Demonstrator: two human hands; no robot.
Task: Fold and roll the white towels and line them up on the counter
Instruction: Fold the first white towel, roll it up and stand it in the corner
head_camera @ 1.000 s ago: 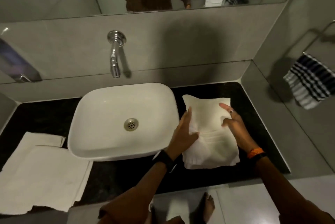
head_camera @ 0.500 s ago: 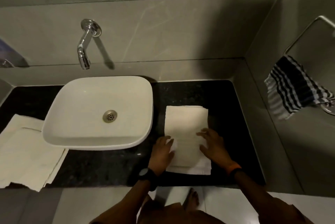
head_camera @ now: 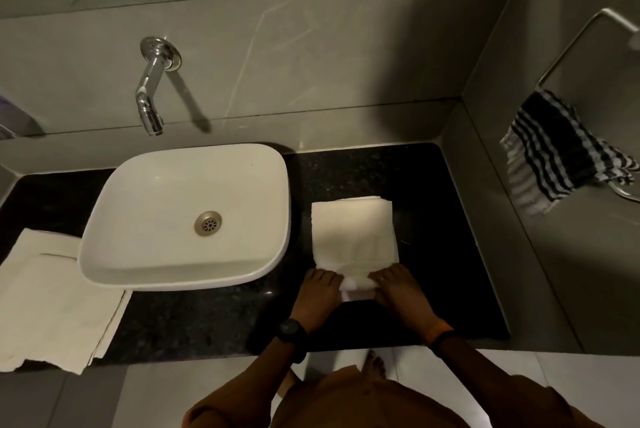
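A folded white towel (head_camera: 353, 233) lies as a narrow strip on the black counter (head_camera: 433, 254), right of the basin. Its near end is curled up into the start of a roll. My left hand (head_camera: 317, 296) grips the roll's left side and my right hand (head_camera: 398, 292) grips its right side, fingers curled over the cloth. A stack of flat white towels (head_camera: 52, 303) lies on the counter's left end, partly under the basin's rim and overhanging the front edge.
A white vessel basin (head_camera: 114, 254) fills the counter's middle, with a chrome wall tap (head_camera: 150, 95) above it. A striped black and white cloth (head_camera: 557, 150) hangs from a ring on the right wall. Walls close the counter behind and at right.
Both hands slid from the towel's middle to its near end and curled that end up. The towel, held up and loose a second ago, now lies flat as a narrower strip.
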